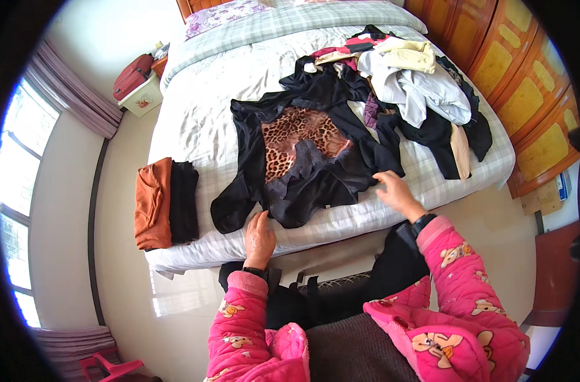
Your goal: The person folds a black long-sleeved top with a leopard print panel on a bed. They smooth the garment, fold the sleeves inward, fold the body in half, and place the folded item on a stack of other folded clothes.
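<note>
A black long-sleeved top (315, 197) lies spread on the bed in front of me, its leopard-print lining (296, 137) showing in the middle. My left hand (260, 242) rests at the bed's near edge with fingers stretched toward the lower left of the top, between a sleeve and the hem. At the lower right of the top is my right hand (398, 192), thumb and fingers apart, its fingertips touching the black cloth. Neither hand visibly grips the fabric.
Folded orange (154, 204) and black (184, 204) clothes lie at the bed's near left corner. A loose heap of clothes (424, 89) covers the right side. Wooden wardrobe doors (525, 70) stand along the right, a curtained window on the left. A pink plastic stool (108, 367) is at lower left.
</note>
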Action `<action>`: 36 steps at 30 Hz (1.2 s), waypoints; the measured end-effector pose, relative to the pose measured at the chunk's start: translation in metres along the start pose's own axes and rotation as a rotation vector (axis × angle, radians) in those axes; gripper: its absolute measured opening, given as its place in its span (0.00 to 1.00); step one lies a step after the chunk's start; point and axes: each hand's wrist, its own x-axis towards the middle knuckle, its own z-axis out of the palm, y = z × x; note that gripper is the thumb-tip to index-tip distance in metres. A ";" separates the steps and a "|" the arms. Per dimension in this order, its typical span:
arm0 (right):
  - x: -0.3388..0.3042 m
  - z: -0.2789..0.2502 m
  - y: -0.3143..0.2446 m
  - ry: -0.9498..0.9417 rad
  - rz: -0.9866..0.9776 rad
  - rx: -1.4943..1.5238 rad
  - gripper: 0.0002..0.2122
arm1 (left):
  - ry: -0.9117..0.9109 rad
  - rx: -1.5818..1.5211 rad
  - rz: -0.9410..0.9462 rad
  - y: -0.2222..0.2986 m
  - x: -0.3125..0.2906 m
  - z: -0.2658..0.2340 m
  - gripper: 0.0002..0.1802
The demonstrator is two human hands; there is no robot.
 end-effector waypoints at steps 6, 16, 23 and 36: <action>-0.005 0.043 -0.031 0.026 -0.202 -0.288 0.23 | 0.101 0.064 0.053 0.013 0.015 0.003 0.37; -0.022 0.008 -0.006 0.207 -0.147 -0.027 0.07 | 0.362 -0.278 -0.118 -0.007 -0.001 0.002 0.12; -0.039 -0.001 -0.027 0.066 -0.132 -0.299 0.02 | 0.146 -0.100 -0.141 0.001 -0.026 -0.005 0.11; -0.049 0.064 -0.054 -0.210 -0.194 -0.326 0.20 | 0.081 -0.028 -0.029 0.030 0.061 0.020 0.26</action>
